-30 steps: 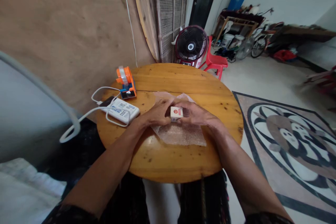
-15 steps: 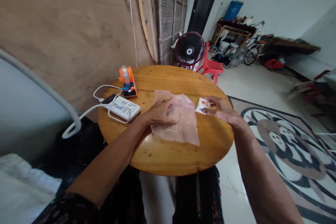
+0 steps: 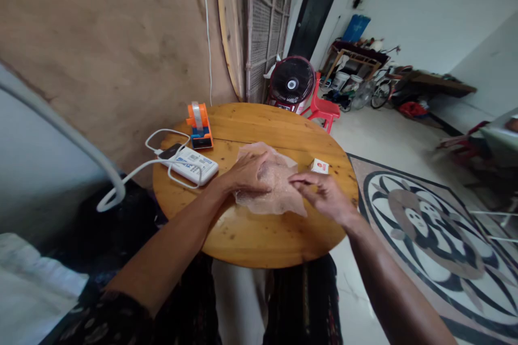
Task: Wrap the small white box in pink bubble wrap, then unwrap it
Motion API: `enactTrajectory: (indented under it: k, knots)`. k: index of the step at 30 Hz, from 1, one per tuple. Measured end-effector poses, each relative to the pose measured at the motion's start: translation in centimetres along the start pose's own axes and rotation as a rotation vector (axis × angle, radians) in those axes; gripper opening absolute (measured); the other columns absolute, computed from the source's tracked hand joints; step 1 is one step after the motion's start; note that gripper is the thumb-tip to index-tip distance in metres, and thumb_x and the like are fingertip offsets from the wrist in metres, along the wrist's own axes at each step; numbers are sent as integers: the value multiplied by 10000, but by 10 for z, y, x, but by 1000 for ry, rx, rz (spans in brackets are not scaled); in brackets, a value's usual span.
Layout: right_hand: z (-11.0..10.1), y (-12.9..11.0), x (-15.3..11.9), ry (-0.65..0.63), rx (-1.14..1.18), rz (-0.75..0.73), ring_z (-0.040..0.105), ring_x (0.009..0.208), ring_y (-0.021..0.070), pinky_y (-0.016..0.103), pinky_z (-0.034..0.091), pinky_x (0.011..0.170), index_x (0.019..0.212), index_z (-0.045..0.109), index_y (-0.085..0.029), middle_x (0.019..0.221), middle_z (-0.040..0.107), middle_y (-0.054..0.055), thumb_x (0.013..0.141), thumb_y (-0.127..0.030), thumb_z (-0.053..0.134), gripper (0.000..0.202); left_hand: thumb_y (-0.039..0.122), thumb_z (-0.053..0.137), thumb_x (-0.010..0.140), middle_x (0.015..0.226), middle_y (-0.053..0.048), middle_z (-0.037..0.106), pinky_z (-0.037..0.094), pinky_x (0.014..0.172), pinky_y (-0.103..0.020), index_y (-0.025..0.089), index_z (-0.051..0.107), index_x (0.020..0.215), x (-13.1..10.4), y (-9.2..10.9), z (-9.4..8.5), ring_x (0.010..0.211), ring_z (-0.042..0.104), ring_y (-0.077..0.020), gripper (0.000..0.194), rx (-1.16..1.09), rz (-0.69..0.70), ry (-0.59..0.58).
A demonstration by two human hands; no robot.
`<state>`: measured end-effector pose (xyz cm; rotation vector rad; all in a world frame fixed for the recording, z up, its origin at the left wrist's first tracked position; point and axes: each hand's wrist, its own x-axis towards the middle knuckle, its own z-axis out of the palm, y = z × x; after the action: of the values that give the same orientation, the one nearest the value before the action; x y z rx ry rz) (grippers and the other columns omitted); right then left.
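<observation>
Varnished wood, round and knotted, makes the table [image 3: 259, 250] before us. On it lies a crinkled, see-through plastic sheet [image 3: 275, 198]; our left hand [image 3: 247, 172] rests there, fingers loosely spread. Our right hand [image 3: 324, 194] bends its fingers at the sheet's edge (whether they pinch it, we cannot tell). Just beyond that hand sits a small white box [image 3: 320, 166]; farther off, a round dark fan [image 3: 292, 82].

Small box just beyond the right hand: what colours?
The small box is white with red markings; head view.
</observation>
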<state>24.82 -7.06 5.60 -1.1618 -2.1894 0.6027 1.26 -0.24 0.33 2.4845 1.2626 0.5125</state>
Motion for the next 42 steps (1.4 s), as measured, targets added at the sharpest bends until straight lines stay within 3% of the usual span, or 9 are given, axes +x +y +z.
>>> enactTrajectory:
  k: [2,7,9,12,17,20,26,42]
  knots:
    - [24,-8,8,-133,-51,-97,673,1005,177,335,525,904,1026,698,-219,1082,724,44,908,-162,473,260,622,653,690,1344,-184,537,412,986,-470,129,303,1470,0,-1,1,1227,473,-379,987,-24,11,10]
    - [59,19,47,-113,-325,-109,511,1294,242,393,406,1095,1182,642,-117,1354,583,145,894,-113,425,361,544,697,676,1388,-181,506,392,1021,-479,127,238,1494,1,-5,4,1252,462,-381,1026,-26,46,-4]
    - [61,34,64,-108,-417,-80,429,1370,245,387,334,1151,1333,534,-56,1448,490,184,890,-100,423,458,536,705,664,1460,-174,439,367,1056,-477,142,180,1518,2,-8,6,1303,423,-374,1078,-18,39,-1]
    - [61,53,79,-111,-534,-31,401,1386,260,413,279,1176,1356,510,-35,1445,487,205,952,-228,425,456,554,692,678,1482,-168,420,355,1071,-468,151,183,1521,2,-8,6,1313,419,-362,1064,2,60,-8]
    - [67,68,81,-66,-572,34,376,1398,267,429,277,1161,1403,477,-89,1487,453,163,983,-368,393,511,600,644,722,1439,-157,474,346,1072,-461,160,379,1433,2,-6,2,1271,447,-349,877,96,93,-37]
    - [68,69,79,-62,-566,41,365,1401,262,427,261,1162,1401,479,-99,1490,452,155,981,-375,393,509,596,619,746,1414,-129,503,340,1069,-476,195,462,1364,2,-6,2,1267,442,-345,753,156,46,-37]
    - [67,68,78,-54,-542,34,392,1371,275,420,269,1145,1364,507,-88,1476,463,157,990,-319,355,466,677,524,796,1524,-138,382,300,1085,-559,201,432,1411,0,-9,3,1358,350,-377,783,228,-95,-63]
    - [74,68,77,28,-560,78,381,1349,311,466,298,1093,1360,484,-106,1481,444,169,990,-302,317,451,682,493,817,1581,-141,289,182,1157,-565,180,286,1513,-5,-8,2,1450,236,-357,884,216,-116,-115]
